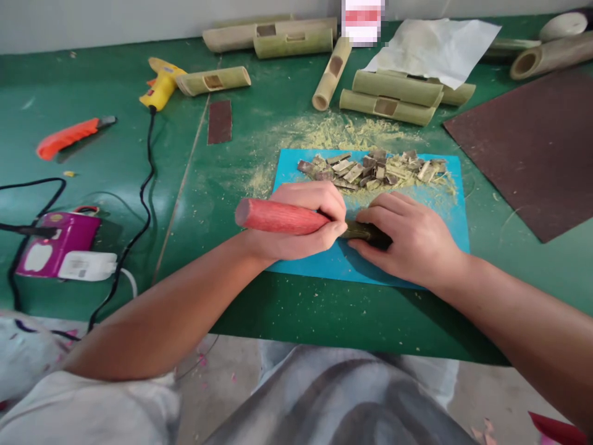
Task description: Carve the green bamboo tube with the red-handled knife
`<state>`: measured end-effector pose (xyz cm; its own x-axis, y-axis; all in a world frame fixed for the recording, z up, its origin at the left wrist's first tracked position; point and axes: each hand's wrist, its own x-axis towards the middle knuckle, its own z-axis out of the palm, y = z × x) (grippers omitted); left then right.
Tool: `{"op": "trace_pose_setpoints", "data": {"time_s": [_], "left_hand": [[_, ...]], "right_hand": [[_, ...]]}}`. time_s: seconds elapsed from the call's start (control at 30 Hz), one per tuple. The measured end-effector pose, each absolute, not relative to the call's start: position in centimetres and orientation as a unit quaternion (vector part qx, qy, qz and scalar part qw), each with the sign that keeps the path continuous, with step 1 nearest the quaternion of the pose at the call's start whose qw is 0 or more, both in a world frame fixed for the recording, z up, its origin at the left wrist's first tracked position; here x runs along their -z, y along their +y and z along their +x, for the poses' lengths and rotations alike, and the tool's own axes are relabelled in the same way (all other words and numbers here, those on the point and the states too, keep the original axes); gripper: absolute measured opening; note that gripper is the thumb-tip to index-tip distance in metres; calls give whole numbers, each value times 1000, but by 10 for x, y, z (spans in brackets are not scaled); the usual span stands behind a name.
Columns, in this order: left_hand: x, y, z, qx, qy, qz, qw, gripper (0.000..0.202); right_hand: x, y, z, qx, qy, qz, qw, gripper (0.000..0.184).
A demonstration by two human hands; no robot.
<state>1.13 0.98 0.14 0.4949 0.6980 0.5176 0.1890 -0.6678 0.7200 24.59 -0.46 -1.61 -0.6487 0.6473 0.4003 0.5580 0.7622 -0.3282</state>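
Two-handed grip over a blue sheet (319,270) on a green table (259,309). The left hand (308,194) wraps a thick red handle (282,216), fingers curled over the top and thumb pressed along the near side; the blunt end projects from the fist toward the left, and the opposite end of the tool is hidden by the fingertips. The right hand (410,232) clasps a dark green piece (360,231) from above, its fingers bent over the far side and its thumb along the near side. The exposed part of this piece lies in the narrow gap between the two hands, left of the right-hand grip and just beside the left fingertips; the rest is covered by the right palm, and whether the tool touches it cannot be told. Beyond the hands, chips (370,170) are heaped along the far part of the sheet, with pale shavings (343,133) scattered behind. Farther back lie cut tubes (398,89), partly under white paper (430,46). To the left are a yellow pistol-shaped tool (162,86), an orange-handled cutter (69,137) and a purple power block (83,232)
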Motion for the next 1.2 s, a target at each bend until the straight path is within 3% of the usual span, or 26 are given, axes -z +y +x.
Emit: {"op": "trace_pose_setpoints", "data": {"time_s": [0.43,1.2], "left_hand": [[-3,13,11,-390,262,812,347,14],[4,8,17,-438,265,813,276,21]], "right_hand": [[15,-4,248,-110,-903,-340,238,18],[19,0,248,-119,-907,-325,239,22]]}}
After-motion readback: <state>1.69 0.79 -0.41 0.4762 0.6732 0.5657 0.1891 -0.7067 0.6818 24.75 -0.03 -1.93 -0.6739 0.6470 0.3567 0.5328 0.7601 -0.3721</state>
